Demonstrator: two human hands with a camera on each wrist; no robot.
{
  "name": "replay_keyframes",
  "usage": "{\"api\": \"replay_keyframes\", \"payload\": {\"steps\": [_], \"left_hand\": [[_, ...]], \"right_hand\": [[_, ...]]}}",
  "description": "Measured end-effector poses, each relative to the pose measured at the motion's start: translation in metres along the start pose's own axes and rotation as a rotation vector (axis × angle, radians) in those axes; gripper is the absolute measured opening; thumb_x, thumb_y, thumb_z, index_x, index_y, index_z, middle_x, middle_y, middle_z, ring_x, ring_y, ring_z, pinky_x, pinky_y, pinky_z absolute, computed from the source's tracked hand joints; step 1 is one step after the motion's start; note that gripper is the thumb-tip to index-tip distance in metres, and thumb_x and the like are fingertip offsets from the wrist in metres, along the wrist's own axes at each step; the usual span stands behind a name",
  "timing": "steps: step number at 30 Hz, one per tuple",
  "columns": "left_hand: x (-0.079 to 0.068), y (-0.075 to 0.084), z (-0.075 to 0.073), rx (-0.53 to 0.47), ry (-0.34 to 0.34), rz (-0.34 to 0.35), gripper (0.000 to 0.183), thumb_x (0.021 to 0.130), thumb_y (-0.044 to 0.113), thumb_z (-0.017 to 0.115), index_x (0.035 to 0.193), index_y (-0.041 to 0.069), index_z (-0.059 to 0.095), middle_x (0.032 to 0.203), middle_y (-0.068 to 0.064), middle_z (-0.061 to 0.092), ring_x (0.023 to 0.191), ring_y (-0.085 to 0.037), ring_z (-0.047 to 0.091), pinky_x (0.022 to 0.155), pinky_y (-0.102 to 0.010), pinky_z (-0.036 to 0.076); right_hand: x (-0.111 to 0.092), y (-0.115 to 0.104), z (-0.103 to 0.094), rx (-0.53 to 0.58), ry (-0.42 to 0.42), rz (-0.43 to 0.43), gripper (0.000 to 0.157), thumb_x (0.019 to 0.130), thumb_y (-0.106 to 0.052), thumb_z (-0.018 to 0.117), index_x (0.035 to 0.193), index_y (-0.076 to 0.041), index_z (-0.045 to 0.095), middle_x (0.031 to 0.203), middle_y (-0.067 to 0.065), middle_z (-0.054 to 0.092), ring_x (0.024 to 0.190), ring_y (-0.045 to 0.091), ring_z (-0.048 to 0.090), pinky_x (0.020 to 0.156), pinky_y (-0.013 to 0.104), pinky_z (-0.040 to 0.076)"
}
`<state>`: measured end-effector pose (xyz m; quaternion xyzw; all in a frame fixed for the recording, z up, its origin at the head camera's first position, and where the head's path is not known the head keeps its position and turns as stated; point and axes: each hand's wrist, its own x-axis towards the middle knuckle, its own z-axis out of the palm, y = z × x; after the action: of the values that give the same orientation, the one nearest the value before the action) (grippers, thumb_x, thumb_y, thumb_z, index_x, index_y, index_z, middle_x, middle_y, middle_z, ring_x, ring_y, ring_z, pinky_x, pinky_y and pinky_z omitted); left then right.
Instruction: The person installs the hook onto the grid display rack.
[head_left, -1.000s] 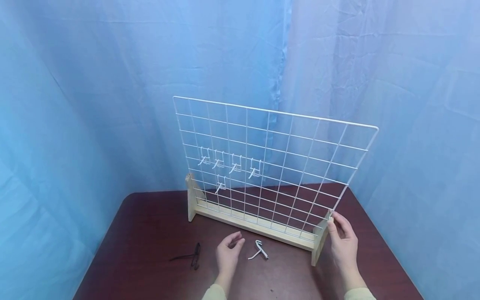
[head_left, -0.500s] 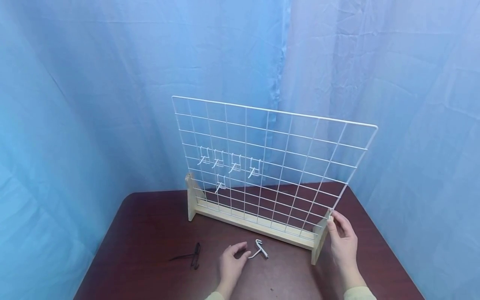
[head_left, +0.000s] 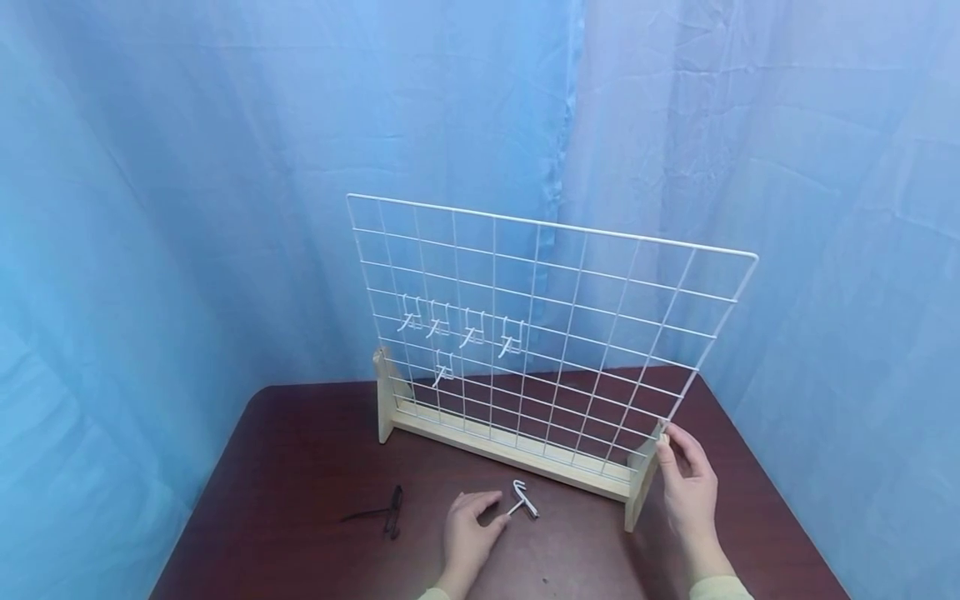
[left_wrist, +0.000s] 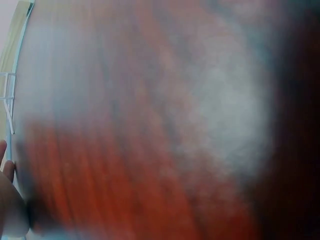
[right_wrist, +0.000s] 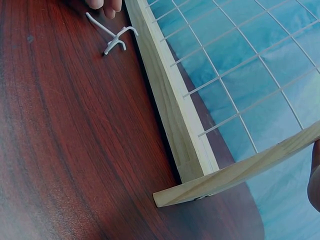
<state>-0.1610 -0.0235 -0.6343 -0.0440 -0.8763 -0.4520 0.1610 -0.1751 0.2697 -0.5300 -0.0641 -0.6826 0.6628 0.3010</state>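
Observation:
My left hand is low over the table, thumb and fingers apart. Its thumb is at the arm end of a loose white wire hook; whether they touch I cannot tell. The right wrist view shows the fingertips just above that white hook. My right hand pinches the top of the wooden stand's right end piece, beside the wire grid's lower corner. White hooks hang on the left half of the white wire grid, most in one row and one lower.
A black wire hook lies on the dark red table, left of my left hand. The stand's wooden base bar runs behind the loose hooks. Blue curtains surround the table. In the left wrist view most is blurred.
My left hand has moved right and slightly down, up to the arm of the loose white hook. The right hand keeps its hold on the stand.

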Motion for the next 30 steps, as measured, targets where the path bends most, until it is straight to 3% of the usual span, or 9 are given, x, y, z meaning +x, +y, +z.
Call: {"api": "replay_keyframes", "payload": {"steps": [8, 15, 20, 30], "left_hand": [[-0.0032, 0.0017, 0.0024, 0.061, 0.023, 0.092, 0.041, 0.066, 0.016, 0.090, 0.105, 0.010, 0.078, 0.105, 0.004, 0.075, 0.106, -0.023, 0.064, 0.104, -0.051, 0.039], [-0.0031, 0.0025, 0.0036, 0.109, 0.057, 0.160, 0.043, 0.062, 0.017, 0.092, 0.103, 0.011, 0.078, 0.105, 0.005, 0.075, 0.106, -0.024, 0.063, 0.096, -0.043, 0.045], [-0.0045, 0.0013, 0.0052, 0.149, 0.055, 0.170, 0.043, 0.061, 0.019, 0.092, 0.102, 0.013, 0.079, 0.107, 0.004, 0.074, 0.108, -0.023, 0.062, 0.097, -0.041, 0.044], [-0.0064, 0.0012, 0.0074, 0.177, 0.020, 0.101, 0.038, 0.066, 0.022, 0.091, 0.102, 0.016, 0.079, 0.113, 0.007, 0.072, 0.114, -0.021, 0.060, 0.102, -0.042, 0.040]], "right_hand": [[0.0004, -0.0006, -0.0011, 0.008, 0.003, -0.005, 0.033, 0.098, 0.004, 0.056, 0.131, 0.007, 0.057, 0.121, -0.008, 0.059, 0.108, 0.004, 0.057, 0.089, 0.009, 0.046], [0.0015, -0.0002, -0.0013, 0.013, 0.008, 0.007, 0.033, 0.097, 0.006, 0.056, 0.131, 0.007, 0.057, 0.121, -0.008, 0.060, 0.108, 0.004, 0.058, 0.089, 0.010, 0.046], [0.0021, 0.0016, -0.0009, 0.003, 0.002, 0.003, 0.034, 0.097, 0.007, 0.055, 0.131, 0.009, 0.056, 0.121, -0.009, 0.059, 0.108, 0.004, 0.057, 0.089, 0.010, 0.045], [0.0003, 0.0010, 0.0002, -0.015, 0.002, -0.013, 0.033, 0.098, 0.005, 0.056, 0.131, 0.008, 0.057, 0.121, -0.008, 0.059, 0.108, 0.005, 0.057, 0.089, 0.009, 0.045]]}}
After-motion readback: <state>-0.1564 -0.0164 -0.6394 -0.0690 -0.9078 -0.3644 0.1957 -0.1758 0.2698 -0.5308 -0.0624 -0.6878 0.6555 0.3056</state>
